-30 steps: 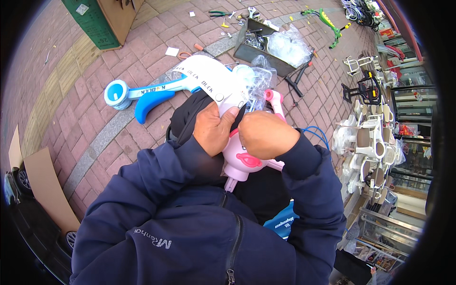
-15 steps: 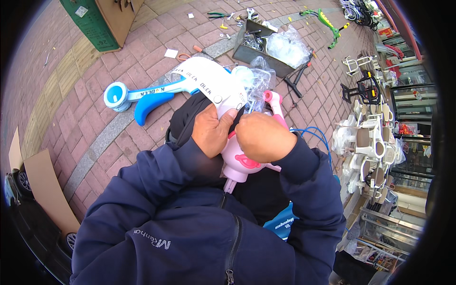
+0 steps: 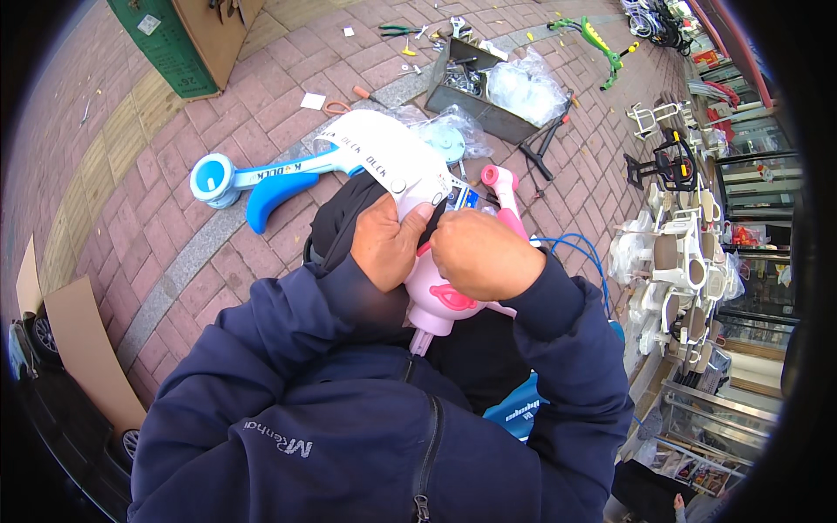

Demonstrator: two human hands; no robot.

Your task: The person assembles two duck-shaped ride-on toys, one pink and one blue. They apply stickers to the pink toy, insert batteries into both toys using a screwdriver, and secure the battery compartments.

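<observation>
A white curved strip [image 3: 392, 155] with dark lettering and small round holes arches up from my lap. My left hand [image 3: 384, 244] pinches its near end, thumb on top. Close beside it, my right hand [image 3: 484, 254] is closed in a fist; what its fingers grip is hidden. Beneath both hands a pink, rounded plastic toy part [image 3: 445, 301] with a short neck rests on my lap. A pink arm with a round socket [image 3: 500, 178] sticks up past my right hand. Beyond the strip lies a blue-and-white frame part [image 3: 288, 164] with a ring end.
A metal toolbox [image 3: 479, 91] holds hardware and a clear plastic bag [image 3: 527, 84]. Pliers [image 3: 399, 30] and a screwdriver [image 3: 366, 92] lie on the brick paving. White toy parts [image 3: 684, 261] pile up at right. At upper left stands a green carton [image 3: 174, 52].
The clear plastic behind the strip has dropped back from near my right hand, uncovering a small blue-and-white printed piece and a pale round part. Both hands stay nearly in place.
</observation>
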